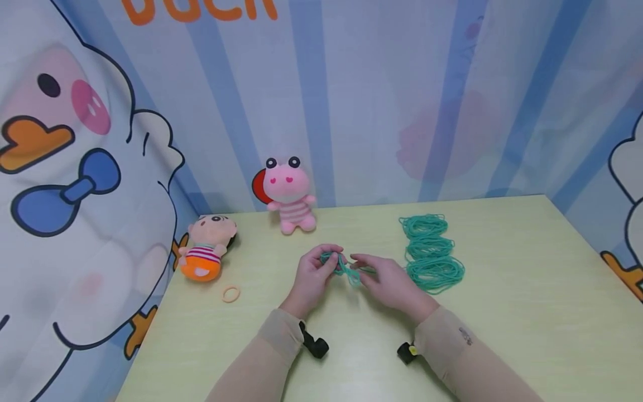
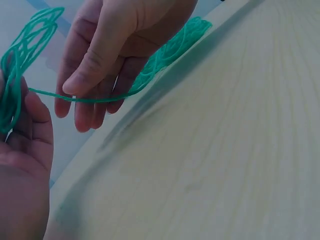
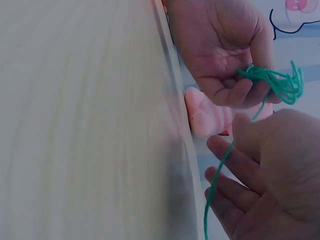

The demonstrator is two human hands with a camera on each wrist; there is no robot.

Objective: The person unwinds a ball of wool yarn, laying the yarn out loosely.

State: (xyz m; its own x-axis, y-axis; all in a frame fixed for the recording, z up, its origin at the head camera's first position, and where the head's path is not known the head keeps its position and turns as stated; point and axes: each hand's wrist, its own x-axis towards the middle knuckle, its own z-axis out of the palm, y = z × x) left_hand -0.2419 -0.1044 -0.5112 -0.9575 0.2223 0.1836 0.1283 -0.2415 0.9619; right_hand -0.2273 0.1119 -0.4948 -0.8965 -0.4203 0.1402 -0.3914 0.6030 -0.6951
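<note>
My left hand (image 1: pixel 310 279) grips a small looped bundle of green yarn (image 1: pixel 353 276), with several loops sticking out past the fingers. To its right, my right hand (image 1: pixel 396 286) holds a single strand (image 3: pixel 214 186) that passes between its thumb and fingers. That strand links the bundle to the larger green coils (image 1: pixel 435 272) lying on the table at the right. In the left wrist view the right hand's fingers (image 2: pixel 92 107) are nearly straight, with the thumb laid over the strand. Both hands are raised slightly above the tabletop.
A pink plush toy (image 1: pixel 292 204) sits at the table's back edge. Farther left lies a doll (image 1: pixel 203 250) in orange shorts, with a small tan ring (image 1: pixel 231 294) in front of it. A printed cloth backdrop (image 1: pixel 361 100) hangs behind the pale table (image 1: pixel 527 312).
</note>
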